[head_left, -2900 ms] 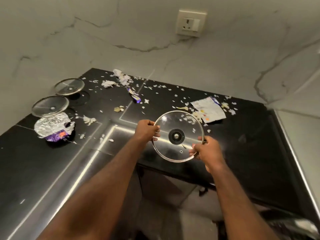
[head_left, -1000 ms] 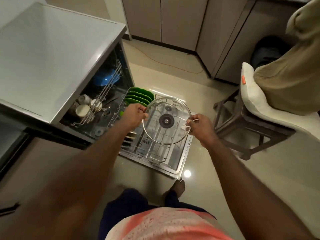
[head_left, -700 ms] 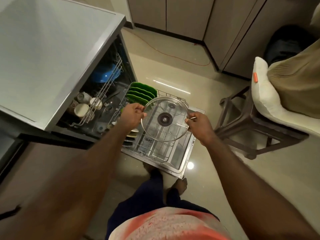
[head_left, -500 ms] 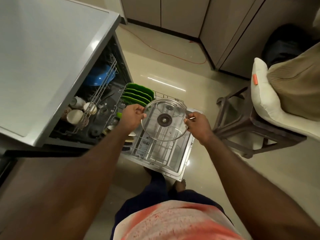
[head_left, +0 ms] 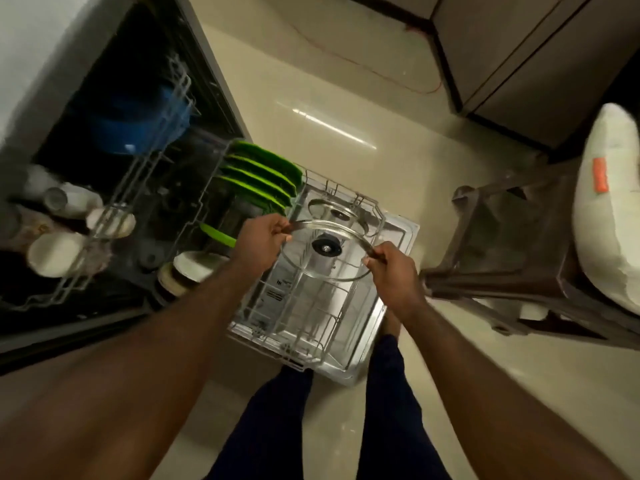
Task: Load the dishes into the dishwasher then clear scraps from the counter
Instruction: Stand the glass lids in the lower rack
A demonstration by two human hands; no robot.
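Two hands on glass lid point(head_left: 325, 247): your left hand point(head_left: 261, 239) and right hand point(head_left: 391, 275) each pinch rim, lid held over lower rack point(head_left: 311, 327). Second lid point(head_left: 332, 209) behind (partly hidden); cups point(head_left: 52, 252) blurred.

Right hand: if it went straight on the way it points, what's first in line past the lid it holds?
Probably the other glass lid in the lower rack: the right hand points up-left across the held lid, and that one sits beyond, before the green plates. Depth is unclear; it might pass above.
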